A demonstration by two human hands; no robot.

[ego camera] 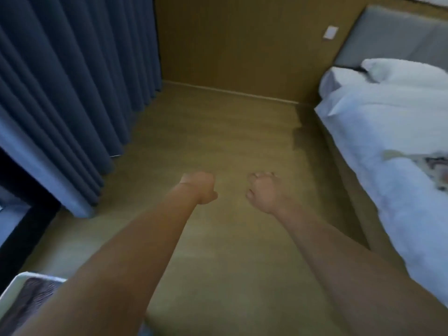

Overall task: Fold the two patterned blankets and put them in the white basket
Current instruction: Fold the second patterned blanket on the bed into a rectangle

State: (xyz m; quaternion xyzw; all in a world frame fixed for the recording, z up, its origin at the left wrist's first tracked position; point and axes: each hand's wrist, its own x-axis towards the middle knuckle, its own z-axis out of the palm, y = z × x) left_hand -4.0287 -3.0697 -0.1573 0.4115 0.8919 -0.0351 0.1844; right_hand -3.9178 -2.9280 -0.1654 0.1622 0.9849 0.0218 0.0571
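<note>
At the lower left corner of the frame, the white basket point(18, 284) holds a blanket with a dark wavy pattern point(34, 297). A second patterned blanket point(431, 166) lies on the bed point(388, 132) at the right edge, blurred. Left hand point(202, 187) and right hand point(263, 192) are curled closed, empty, mid-frame.

My left hand point(201, 187) and right hand point(263, 194) reach out side by side over the floor point(213, 132), apart from each other. The curtain point(68, 93) hangs along my left, the bed point(388, 141) runs along my right with a pillow point(402, 71) at its far end against the headboard point(392, 37). A patterned blanket point(434, 166) lies on the bed. The basket point(14, 287) sits near left, under my left forearm, another blanket point(31, 294) inside it.
</note>
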